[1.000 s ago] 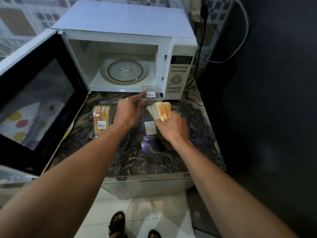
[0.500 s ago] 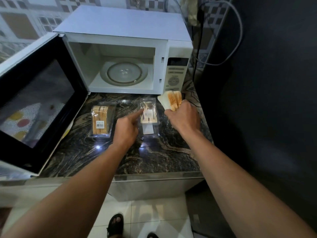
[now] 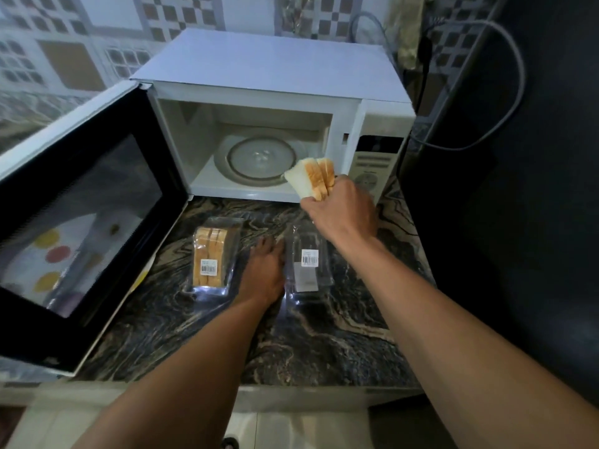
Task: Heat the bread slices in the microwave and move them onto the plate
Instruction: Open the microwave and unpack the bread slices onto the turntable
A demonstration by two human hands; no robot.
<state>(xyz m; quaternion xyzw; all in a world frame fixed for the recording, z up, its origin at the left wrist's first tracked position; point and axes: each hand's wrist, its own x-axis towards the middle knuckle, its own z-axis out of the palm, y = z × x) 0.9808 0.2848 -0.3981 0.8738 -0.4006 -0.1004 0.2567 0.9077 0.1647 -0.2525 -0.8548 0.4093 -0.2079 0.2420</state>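
A person's right hand (image 3: 340, 212) holds a small fan of white, brown-crusted bread slices (image 3: 312, 181) at the mouth of an open white microwave oven (image 3: 275, 102). The fingers (image 3: 348, 192) are curled tight round the lower ends of the slices. The upper ends stick out past the thumb side of the hand. They sit in front of the lower right corner of the oven cavity, clear of the dark, marble-patterned bench (image 3: 324, 335) and not yet inside.

The left hand (image 3: 265, 270) lies palm down on the bench, its fingers straight and holding nothing. It rests between two clear plastic packs. To its left, a sealed clear pack (image 3: 210, 254) with a barcode label holds several more slices standing side by side. To its right, just beside the hand, a second clear plastic pack (image 3: 309, 264) with its own barcode label lies flat with no bread in it. Whether the hand touches that pack cannot be told.

Inside the oven, a round glass turntable (image 3: 259, 157) sits bare on the cavity floor. The black-windowed oven door (image 3: 81, 215) stands swung wide to the left, its glass reflecting coloured spots. The pale control panel (image 3: 372, 170) is just behind the raised right hand. A grey cable (image 3: 505, 92) loops across the dark surface to the right of the oven.
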